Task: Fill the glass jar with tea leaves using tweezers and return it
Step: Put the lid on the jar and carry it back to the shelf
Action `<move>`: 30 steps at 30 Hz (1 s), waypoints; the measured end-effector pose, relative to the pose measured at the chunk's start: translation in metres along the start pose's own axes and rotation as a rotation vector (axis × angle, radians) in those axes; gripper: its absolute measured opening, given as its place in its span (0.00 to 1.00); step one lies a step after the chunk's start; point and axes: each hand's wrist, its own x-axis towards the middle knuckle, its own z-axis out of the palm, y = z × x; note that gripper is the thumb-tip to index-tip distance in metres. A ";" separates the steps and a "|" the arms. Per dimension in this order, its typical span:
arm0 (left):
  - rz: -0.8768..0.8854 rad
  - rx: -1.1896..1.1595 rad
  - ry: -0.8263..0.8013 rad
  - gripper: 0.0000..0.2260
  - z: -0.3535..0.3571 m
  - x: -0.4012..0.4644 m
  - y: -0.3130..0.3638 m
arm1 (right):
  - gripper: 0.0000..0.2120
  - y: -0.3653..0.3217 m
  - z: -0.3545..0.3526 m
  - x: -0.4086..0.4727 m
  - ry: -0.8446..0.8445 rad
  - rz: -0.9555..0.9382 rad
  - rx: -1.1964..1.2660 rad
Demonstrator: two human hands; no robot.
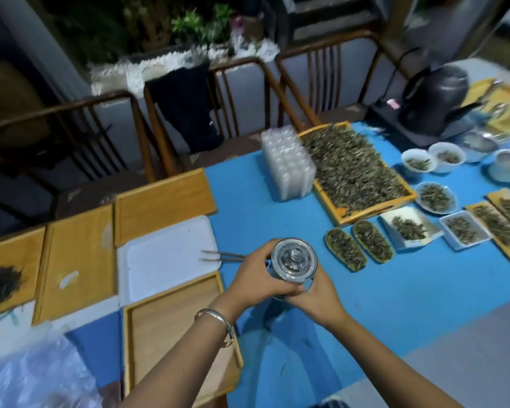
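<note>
Head view: both hands hold a clear glass jar with a knobbed glass lid (294, 259) above the blue tabletop (395, 290), near centre. Left hand (258, 278), a silver bangle (218, 322) on its wrist, curls its fingers round the jar's left side; right hand (317, 298) wraps the near right side. Thin brown tweezers (218, 256) lie just left, tips on a white square tray (165, 260). Far right sits a wooden tray heaped with dry tea leaves (354, 172), with a white plastic rack (287, 163) beside it.
</note>
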 end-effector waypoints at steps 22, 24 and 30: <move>0.632 -0.287 -0.675 0.21 0.499 0.140 0.493 | 0.30 -0.115 -0.628 -0.173 0.926 -0.281 -0.119; 0.658 -0.301 -0.761 0.23 0.540 0.138 0.527 | 0.29 -0.119 -0.671 -0.194 0.993 -0.285 -0.127; 0.747 -0.331 -0.926 0.27 0.650 0.147 0.633 | 0.27 -0.142 -0.790 -0.239 1.167 -0.316 -0.173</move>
